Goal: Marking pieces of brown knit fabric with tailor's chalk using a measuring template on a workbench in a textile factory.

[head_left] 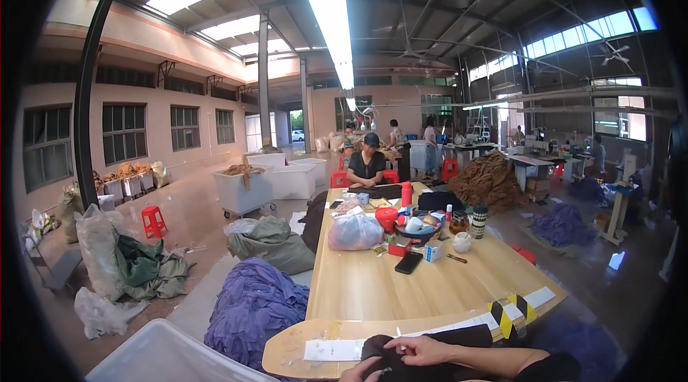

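Observation:
A dark cloth piece [387, 359] lies bunched at the near end of the wooden table, its far part stretching right beneath my right forearm. My left hand [362, 371], cut off by the lower edge, grips the cloth's near left side with bent fingers. Over the cloth, my right hand [424, 350] has its index finger stretched left and its other fingers curled. A thin white stick [399, 332] pokes up beside those fingers; its lower part is hidden. Under the cloth runs a white paper strip [333, 350] along the table edge, with yellow-and-black tape [502, 320] on its right part.
The wooden table [373, 285] holds a phone [408, 262], a bagged bundle [355, 231], a basket [421, 228], a tumbler [479, 221] and small boxes. A person [368, 163] sits at its far end. Purple cloth [256, 310] and a white bin [175, 357] are at left.

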Tool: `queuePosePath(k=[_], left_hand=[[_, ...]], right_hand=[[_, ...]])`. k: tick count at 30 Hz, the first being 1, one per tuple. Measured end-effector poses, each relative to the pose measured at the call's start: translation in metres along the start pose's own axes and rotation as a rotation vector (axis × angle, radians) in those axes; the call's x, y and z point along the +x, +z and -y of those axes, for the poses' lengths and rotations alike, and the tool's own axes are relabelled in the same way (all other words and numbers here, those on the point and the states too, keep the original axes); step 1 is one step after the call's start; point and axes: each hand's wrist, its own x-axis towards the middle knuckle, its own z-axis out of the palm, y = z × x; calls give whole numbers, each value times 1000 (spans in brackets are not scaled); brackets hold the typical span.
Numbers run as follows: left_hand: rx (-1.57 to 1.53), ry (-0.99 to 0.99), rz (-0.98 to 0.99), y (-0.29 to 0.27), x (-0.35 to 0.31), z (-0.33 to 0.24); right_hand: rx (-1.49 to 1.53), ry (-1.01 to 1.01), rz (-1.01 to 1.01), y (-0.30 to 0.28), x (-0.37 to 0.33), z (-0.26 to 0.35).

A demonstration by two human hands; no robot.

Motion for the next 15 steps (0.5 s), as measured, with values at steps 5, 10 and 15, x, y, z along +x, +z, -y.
queuePosePath(k=[5,10,15], left_hand=[[-273,-61,52,23,26,-31],[-175,-56,10,26,23,-10],[-365,-266,152,23,21,10]], right_hand=[[152,32,70,18,0,-13],[195,52,-629,-76,7,-11],[-213,-436,-1225,-200,64,61]])
